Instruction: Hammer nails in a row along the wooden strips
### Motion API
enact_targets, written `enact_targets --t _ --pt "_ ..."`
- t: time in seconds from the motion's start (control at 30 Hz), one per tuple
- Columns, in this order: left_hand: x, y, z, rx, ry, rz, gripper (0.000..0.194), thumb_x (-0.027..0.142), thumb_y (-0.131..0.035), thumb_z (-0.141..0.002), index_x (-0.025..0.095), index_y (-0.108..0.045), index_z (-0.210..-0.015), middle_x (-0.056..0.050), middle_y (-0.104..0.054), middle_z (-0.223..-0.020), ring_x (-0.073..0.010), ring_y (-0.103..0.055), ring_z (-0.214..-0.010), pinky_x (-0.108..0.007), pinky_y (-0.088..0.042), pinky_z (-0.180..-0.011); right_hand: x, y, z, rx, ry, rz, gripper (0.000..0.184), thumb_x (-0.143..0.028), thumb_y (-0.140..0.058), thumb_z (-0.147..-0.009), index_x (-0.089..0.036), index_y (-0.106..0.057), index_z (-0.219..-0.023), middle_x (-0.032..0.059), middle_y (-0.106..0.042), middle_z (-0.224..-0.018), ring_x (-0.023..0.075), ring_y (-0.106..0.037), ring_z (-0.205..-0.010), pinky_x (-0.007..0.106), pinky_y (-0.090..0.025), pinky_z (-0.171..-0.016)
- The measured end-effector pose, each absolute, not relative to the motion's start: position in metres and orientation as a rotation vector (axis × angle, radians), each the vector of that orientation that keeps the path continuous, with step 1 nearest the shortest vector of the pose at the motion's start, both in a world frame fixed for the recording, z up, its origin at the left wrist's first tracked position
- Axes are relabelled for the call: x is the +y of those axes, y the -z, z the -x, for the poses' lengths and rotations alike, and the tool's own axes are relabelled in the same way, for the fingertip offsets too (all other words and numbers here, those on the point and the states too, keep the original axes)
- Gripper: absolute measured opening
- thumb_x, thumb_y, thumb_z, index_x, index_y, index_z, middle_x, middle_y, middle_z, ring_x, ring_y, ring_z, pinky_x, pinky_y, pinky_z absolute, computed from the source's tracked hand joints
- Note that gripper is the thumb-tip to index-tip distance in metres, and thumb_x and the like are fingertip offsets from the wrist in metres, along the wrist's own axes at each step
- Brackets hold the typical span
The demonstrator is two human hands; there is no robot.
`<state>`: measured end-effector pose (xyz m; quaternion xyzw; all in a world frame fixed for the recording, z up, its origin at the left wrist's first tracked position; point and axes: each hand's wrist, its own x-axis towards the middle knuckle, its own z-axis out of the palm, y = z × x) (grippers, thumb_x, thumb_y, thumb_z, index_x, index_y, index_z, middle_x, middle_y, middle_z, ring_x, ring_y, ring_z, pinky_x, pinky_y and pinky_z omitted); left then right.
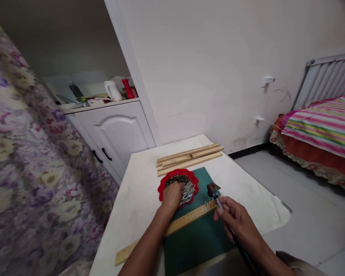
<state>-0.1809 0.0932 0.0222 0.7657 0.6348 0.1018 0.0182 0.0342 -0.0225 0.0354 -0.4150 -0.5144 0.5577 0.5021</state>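
Observation:
My left hand [173, 194] reaches into a red scalloped dish [162, 184], its fingers bent down among many loose nails [189, 191]. Whether a nail is between the fingertips is hidden. My right hand [232, 214] is closed around the handle of a claw hammer [213, 190], its head raised over the far end of a wooden strip [186, 219]. Rows of small dark dots run along that strip, and several nails [209, 204] stick up from it near the hammer. The strip lies slantwise across a green mat [199, 241], passing beneath my left forearm.
Several wooden strips [189, 157] lie together at the back of the white table [135, 184]. A white cabinet [117, 130] stands behind on the left, beside a floral curtain [46, 184]. A bed [319, 122] is at the right.

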Motion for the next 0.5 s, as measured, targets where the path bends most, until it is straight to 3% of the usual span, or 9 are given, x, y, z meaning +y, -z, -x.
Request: enact_targets --t 0.27,0.37,0.5 --pt "0.076 -0.036 0.182 1.887 -0.4 -2.415 0.016 0.019 -0.045 -0.081 0.02 -0.061 -0.079 -0.003 -0.063 -0.087 -0.017 -0.057 -0.079 -0.025 -0.035 -0.064 -0.022 -0.033 -0.036 -1.238 -1.358 1.004 0.022 -0.038 -0.053 -0.085 -0.019 -0.049 -0.076 -0.0047 -0.058 -0.067 0.0002 -0.036 -0.028 0.014 -0.024 -0.028" --pt "0.059 -0.039 0.177 1.75 -0.696 -2.309 0.015 0.022 -0.043 -0.084 0.02 -0.057 -0.079 -0.003 -0.061 -0.084 -0.0169 -0.056 -0.078 -0.026 -0.038 -0.067 -0.022 -0.034 -0.034 -1.21 -1.36 0.995 0.02 -0.037 -0.055 -0.083 -0.019 -0.05 -0.079 -0.0047 -0.058 -0.067 0.0006 -0.036 -0.028 0.014 -0.025 -0.028" --pt "0.033 -0.04 0.155 1.322 -1.109 -1.711 0.013 0.03 -0.05 -0.083 0.018 -0.053 -0.08 0.0 -0.059 -0.07 -0.0137 -0.056 -0.065 -0.025 -0.042 -0.063 -0.02 -0.033 -0.028 -1.152 -1.356 0.982 0.017 -0.032 -0.061 -0.078 -0.019 -0.052 -0.083 -0.0064 -0.056 -0.064 0.0016 -0.035 -0.031 0.014 -0.028 -0.028"
